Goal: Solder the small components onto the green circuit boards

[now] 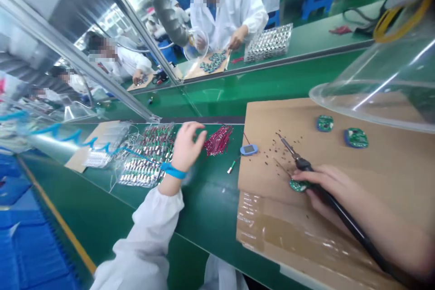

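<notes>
My left hand (188, 144), with a blue wrist strap, hovers with curled, parted fingers over the green belt, between a tray of small metal parts (149, 156) and a bundle of red wires (219, 139); it holds nothing I can see. My right hand (328, 190) rests on the cardboard sheet (384, 167) and grips a black soldering iron (299, 158), its tip pointing up and left. A small round green circuit board (298, 186) lies under the fingertips of that hand.
Two more green boards (325, 123) (355, 137) lie on the cardboard under a clear dome hood (374, 95). A small blue part (249, 149) sits at the cardboard's left edge. People in white coats work across the belt behind a slanted metal frame (102, 81).
</notes>
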The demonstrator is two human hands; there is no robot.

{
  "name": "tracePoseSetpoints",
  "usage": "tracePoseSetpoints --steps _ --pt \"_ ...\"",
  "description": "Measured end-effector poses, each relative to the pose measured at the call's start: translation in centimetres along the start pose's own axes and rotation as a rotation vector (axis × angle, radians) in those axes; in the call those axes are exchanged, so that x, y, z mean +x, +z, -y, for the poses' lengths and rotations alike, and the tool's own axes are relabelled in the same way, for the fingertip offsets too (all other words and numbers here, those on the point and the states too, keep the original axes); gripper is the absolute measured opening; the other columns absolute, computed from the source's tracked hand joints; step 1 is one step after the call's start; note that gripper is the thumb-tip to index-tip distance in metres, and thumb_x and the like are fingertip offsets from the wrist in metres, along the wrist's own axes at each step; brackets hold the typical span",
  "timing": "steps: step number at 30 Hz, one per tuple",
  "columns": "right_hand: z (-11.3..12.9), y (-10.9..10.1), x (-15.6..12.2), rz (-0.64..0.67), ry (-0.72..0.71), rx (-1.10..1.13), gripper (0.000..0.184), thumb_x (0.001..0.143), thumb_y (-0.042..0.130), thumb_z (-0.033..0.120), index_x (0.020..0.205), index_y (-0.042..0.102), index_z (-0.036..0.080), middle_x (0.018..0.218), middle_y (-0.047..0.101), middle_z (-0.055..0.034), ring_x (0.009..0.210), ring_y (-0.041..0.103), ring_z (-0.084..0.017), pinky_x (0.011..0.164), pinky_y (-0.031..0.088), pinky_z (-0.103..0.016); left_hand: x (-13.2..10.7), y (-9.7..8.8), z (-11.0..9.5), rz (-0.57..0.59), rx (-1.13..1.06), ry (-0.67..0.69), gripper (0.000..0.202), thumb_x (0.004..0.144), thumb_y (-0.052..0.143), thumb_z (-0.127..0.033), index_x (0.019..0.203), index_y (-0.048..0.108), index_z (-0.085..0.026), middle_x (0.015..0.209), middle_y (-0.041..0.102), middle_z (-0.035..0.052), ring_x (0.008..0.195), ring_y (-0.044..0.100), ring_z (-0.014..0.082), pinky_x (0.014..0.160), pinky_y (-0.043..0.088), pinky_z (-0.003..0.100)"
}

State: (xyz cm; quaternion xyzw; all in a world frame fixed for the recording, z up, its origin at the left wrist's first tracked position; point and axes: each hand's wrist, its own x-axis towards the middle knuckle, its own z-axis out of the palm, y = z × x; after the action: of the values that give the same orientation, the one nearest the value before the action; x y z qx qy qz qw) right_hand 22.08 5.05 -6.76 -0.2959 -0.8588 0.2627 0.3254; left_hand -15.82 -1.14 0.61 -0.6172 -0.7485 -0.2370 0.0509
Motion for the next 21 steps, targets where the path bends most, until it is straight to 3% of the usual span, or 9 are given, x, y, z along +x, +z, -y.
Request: tracePoseSetpoints --steps 2,4,7,11,15,17,19,21 --pt "0.1 -0.3 -0.2 0.08 -0.064 -0.057 0.027 0.094 0.058 0.025 0.12 0.067 0.028 0.108 0.069 -0.0087 0.094 0.07 -0.026 0.082 0.057 -0.039 -0.5 -1.0 4.9 -0.013 0.076 -0.079 0.028 0.094 0.066 -0.03 0.118 0.066 -0.016 0.122 0.062 0.0143 0.117 0.058 0.0293 0.104 0.047 0.046" --pt "0.2 -0.4 -0.2 0.092 -0.092 -0.088 0.026 0.096 0.057 0.026 0.12 0.066 0.027 0.109 0.067 -0.0092 0.097 0.069 -0.026 0.082 0.057 -0.039 -1.2 -1.1 8.4 0.003 0.109 -0.123 0.021 0.09 0.067 -0.029 0.105 0.069 -0.014 0.108 0.065 0.013 0.105 0.062 0.029 0.099 0.049 0.046" --pt "-0.1 0.1 -0.2 0.074 -0.102 -0.099 0.025 0.096 0.058 0.026 0.12 0.065 0.027 0.112 0.066 -0.0089 0.1 0.069 -0.025 0.084 0.057 -0.039 -1.9 -0.3 10.4 0.031 0.125 -0.142 0.016 0.092 0.06 -0.03 0.093 0.07 -0.017 0.093 0.066 0.0084 0.088 0.064 0.0236 0.088 0.053 0.038" --pt "0.2 0.4 -0.5 0.078 -0.048 -0.072 0.024 0.097 0.058 0.024 0.12 0.064 0.028 0.118 0.064 -0.0084 0.107 0.066 -0.024 0.093 0.056 -0.039 -1.6 -1.1 9.9 -0.048 0.103 -0.126 0.025 0.094 0.054 -0.038 0.09 0.068 -0.018 0.088 0.069 0.0072 0.084 0.066 0.023 0.082 0.054 0.035" --pt "2.1 -0.7 0.1 0.142 -0.015 -0.02 0.022 0.099 0.051 0.018 0.116 0.063 0.028 0.112 0.063 -0.0065 0.104 0.064 -0.021 0.092 0.055 -0.036 -1.1 -3.7 9.8 -0.355 0.077 -0.137 0.038 0.093 0.047 -0.049 0.095 0.067 -0.016 0.091 0.068 0.0132 0.093 0.063 0.0325 0.087 0.052 0.047" --pt "3.2 -1.5 0.8 0.168 0.019 -0.018 0.022 0.1 0.05 0.02 0.116 0.062 0.028 0.114 0.062 -0.0057 0.107 0.063 -0.02 0.094 0.054 -0.035 -0.7 -4.1 9.3 -0.518 0.077 -0.219 0.043 0.092 0.051 -0.055 0.106 0.068 -0.019 0.093 0.068 0.0104 0.092 0.065 0.0319 0.086 0.053 0.045" --pt "4.2 -2.3 1.3 0.18 0.036 -0.018 0.024 0.099 0.051 0.019 0.118 0.061 0.028 0.116 0.061 -0.0056 0.11 0.062 -0.021 0.095 0.053 -0.035 -0.5 -3.6 7.0 -0.478 -0.112 -0.305 0.045 0.088 0.056 -0.06 0.112 0.067 -0.023 0.087 0.07 0.0057 0.08 0.068 0.0281 0.075 0.055 0.039" --pt "4.8 -2.8 1.5 0.175 0.051 -0.001 0.026 0.096 0.056 0.019 0.119 0.061 0.029 0.116 0.061 -0.005 0.11 0.061 -0.021 0.094 0.053 -0.034 -0.5 -2.3 2.8 -0.226 -0.467 -0.269 0.049 0.087 0.06 -0.064 0.114 0.065 -0.024 0.076 0.07 0.0031 0.069 0.067 0.0245 0.064 0.055 0.033"
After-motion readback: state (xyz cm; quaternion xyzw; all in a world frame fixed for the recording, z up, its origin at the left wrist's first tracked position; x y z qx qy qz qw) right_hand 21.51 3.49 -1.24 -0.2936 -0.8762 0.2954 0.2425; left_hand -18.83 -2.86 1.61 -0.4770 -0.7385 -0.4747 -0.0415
